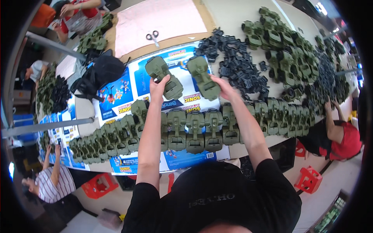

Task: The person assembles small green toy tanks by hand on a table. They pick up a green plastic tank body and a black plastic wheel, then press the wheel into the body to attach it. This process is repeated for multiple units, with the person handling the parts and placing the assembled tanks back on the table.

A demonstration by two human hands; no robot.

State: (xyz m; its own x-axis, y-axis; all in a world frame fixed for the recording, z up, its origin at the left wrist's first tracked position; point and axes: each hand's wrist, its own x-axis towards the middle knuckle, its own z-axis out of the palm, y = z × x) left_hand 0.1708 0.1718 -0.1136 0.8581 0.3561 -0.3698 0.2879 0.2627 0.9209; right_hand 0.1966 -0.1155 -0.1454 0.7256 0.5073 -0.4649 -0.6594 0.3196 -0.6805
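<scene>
On the left of the worktop [229,17] we had a black bag [107,70]. Our left hand [158,86] had its fingers curled around one green toy vehicle [174,87], our right hand [223,87] likewise gripped another green vehicle [202,73], both above printed sheets [142,87]. Rightward lay black parts [241,66], then heaped green vehicles [291,66].

light: bright, even over table [229,17] | glare: upper right, left rim | edges: bent, black vignette
</scene>
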